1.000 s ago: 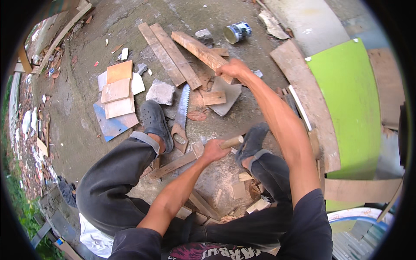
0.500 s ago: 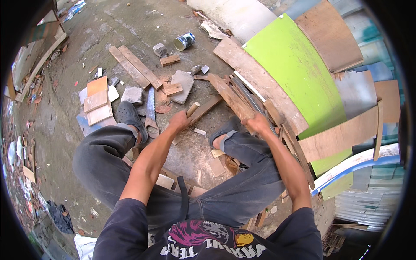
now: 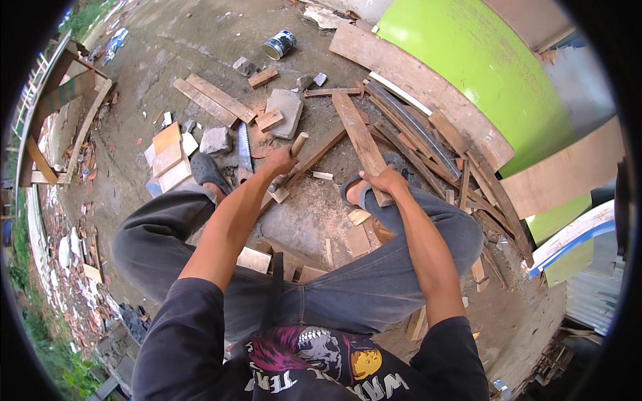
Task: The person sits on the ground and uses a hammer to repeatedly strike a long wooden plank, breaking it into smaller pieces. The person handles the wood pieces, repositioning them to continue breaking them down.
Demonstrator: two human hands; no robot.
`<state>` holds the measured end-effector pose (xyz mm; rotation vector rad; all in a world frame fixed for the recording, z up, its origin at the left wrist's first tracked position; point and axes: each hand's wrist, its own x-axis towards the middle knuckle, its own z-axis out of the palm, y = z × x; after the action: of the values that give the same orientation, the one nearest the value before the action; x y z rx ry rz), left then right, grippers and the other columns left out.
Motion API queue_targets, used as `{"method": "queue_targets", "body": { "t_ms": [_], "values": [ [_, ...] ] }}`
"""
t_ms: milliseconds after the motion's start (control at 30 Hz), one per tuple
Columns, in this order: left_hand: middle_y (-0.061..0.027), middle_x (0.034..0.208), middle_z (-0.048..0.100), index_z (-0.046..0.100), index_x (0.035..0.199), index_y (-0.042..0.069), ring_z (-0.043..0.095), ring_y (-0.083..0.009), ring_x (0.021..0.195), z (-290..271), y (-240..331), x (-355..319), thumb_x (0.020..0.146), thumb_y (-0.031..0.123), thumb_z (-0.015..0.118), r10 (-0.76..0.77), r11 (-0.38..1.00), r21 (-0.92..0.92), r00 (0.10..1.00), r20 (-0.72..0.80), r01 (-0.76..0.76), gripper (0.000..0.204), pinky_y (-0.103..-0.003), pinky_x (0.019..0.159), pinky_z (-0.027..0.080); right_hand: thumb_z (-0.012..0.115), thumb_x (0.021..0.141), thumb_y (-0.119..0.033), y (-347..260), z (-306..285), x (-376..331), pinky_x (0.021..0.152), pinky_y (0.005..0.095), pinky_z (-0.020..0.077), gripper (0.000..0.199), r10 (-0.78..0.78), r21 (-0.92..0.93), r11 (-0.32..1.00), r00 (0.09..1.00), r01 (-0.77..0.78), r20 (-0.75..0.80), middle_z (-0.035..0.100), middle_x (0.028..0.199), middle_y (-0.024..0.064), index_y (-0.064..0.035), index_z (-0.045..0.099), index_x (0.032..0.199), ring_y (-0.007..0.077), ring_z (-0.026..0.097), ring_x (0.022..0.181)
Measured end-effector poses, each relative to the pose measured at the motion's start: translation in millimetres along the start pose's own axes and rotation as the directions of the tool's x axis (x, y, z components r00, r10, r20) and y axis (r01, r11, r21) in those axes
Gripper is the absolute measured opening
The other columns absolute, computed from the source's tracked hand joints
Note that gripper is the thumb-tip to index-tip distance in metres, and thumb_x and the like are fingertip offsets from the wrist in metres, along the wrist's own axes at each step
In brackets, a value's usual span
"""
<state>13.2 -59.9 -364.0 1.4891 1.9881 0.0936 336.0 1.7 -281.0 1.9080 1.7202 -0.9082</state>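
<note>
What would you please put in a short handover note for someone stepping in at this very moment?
Left hand: closed on a wooden-handled tool, its head hidden.
Right hand: gripping the near end of a long weathered wooden plank lying on the concrete ground.
A handsaw lies by the left foot.
Done: plank held in place in front of the knees.
Left: any work on the plank; no cut or nail is visible.
</note>
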Motion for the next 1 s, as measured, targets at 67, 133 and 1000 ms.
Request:
{"method": "queue_targets", "body": {
  "t_ms": [67, 133, 1000],
  "values": [
    [-0.0199, 0.104, 0.068, 0.061, 0.115, 0.008, 0.065, -0.0360, 0.098, 2.3, 14.8, -0.1, 0.083, 0.036, 0.067, 0.036, 0.999, 0.009, 0.998, 0.053, -0.037, 0.043, -0.045, 0.086, 0.050, 0.070, 0.068, -0.070, -3.4, -5.4, 0.4, 0.103, 0.0459, 0.0423, 0.120, 0.024, 0.001, 1.000, 1.000, -0.024, -0.008, 0.052, 0.135, 0.0294, 0.0136, 0.029, 0.143, 0.0384, 0.053, 0.126],
    [-0.0199, 0.107, 0.068, 0.059, 0.119, 0.010, 0.064, -0.0357, 0.101, 2.0, 24.2, -0.3, 0.083, 0.035, 0.066, 0.044, 0.999, 0.018, 0.995, 0.085, -0.046, 0.044, -0.044, 0.089, 0.049, 0.070, 0.069, -0.068, 1.6, -4.4, 13.8, 0.103, 0.0458, 0.0420, 0.117, 0.011, 0.027, 1.000, 1.000, -0.011, -0.009, 0.052, 0.136, 0.0288, 0.0140, 0.030, 0.142, 0.0387, 0.053, 0.126],
    [-0.0092, 0.069, 0.059, 0.062, 0.079, -0.002, 0.055, -0.0198, 0.063, 12.8, -1.7, 3.3, 0.076, 0.047, 0.072, -0.187, 0.779, -0.572, 0.965, 0.182, 0.259, 0.050, -0.036, 0.060, 0.042, 0.082, 0.063, -0.055, -26.4, 8.6, 38.0, 0.096, 0.0490, 0.0471, 0.113, 0.132, 0.110, 0.987, 0.987, -0.121, -0.093, 0.056, 0.129, 0.0302, 0.0129, 0.030, 0.138, 0.0412, 0.059, 0.117]
  ]
}}
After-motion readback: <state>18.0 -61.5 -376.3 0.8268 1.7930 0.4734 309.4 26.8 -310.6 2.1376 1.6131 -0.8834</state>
